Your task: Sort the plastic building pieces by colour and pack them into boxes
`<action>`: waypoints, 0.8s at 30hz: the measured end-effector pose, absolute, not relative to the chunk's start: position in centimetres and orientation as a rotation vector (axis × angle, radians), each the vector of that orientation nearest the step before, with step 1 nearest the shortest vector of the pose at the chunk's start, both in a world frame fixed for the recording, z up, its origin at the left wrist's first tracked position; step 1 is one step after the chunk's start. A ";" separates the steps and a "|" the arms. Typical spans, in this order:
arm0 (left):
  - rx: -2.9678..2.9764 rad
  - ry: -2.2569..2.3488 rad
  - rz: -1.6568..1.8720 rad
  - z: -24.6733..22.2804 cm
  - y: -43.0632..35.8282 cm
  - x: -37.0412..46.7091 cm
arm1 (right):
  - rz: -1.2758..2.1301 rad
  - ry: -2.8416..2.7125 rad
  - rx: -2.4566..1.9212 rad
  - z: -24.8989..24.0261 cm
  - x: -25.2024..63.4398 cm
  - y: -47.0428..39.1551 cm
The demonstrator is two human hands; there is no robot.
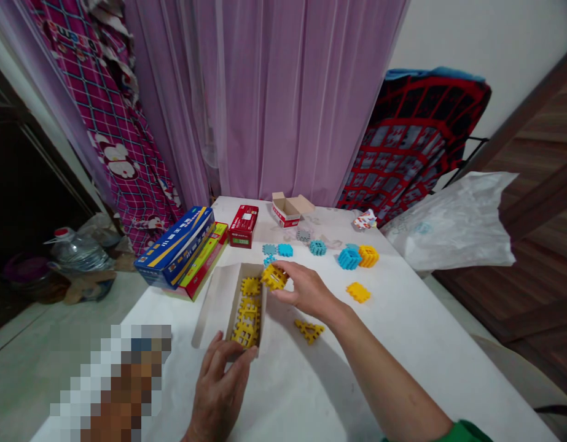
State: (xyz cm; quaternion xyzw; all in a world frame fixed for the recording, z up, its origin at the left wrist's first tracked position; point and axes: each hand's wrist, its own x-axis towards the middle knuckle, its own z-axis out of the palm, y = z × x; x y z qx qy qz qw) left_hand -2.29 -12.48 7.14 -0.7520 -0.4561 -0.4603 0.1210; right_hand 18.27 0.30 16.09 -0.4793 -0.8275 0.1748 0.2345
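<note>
A long white open box lies on the white table, with several yellow toothed plastic pieces lined up inside. My right hand pinches a yellow block between thumb and fingers, just above the box's far right corner. At the box's near end, my left hand is bent around the edge, its fingertips touching the rim and the nearest pieces. A yellow triangular piece lies on the table below my right wrist.
Blue boxes, a yellow-green box, a red box and an open small carton stand farther back. Blue pieces, an orange block and a yellow plate lie right. A plastic bag sits at the right edge.
</note>
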 end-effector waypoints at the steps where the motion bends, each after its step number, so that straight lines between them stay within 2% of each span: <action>1: -2.192 -1.329 -1.342 7.2 -12.5 -2.3 | 0.458 -2.334 -1.253 16.4 17.3 0.9; 8: -2.176 -1.314 -1.340 7.1 -12.4 -2.3 | 0.302 -2.662 -1.064 15.6 14.4 4.7; 14: -2.203 -1.340 -1.357 6.7 -12.4 -2.6 | 0.197 -2.451 -1.135 14.2 17.0 3.8; 24: -2.213 -1.237 -1.291 7.0 -12.0 -3.0 | 0.210 -1.710 -1.921 8.4 33.1 0.0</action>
